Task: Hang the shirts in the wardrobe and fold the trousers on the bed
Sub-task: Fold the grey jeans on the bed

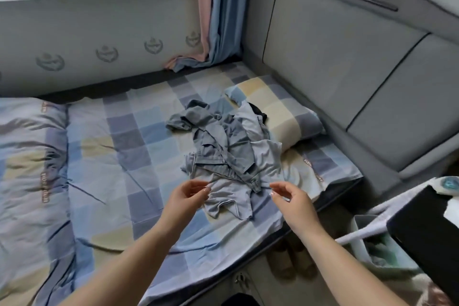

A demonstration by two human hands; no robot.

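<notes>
While the heap of grey-blue clothes [223,154] is lying mid-frame on the checked bed sheet [129,136], both hands are hovering at its lower edge. The left hand [186,196] and right hand [293,199] are showing loosely curled fingers, gripping nothing.

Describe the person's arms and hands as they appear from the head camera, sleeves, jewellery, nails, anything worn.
Both forearms are bare up to the frame's bottom edge: no sleeves, watch or bracelet in view. The left hand and right hand wear no gloves, and I see no rings. The fingernails look longish with a pale glossy finish, clearest on the right hand's fingertips. No markings visible.
</notes>
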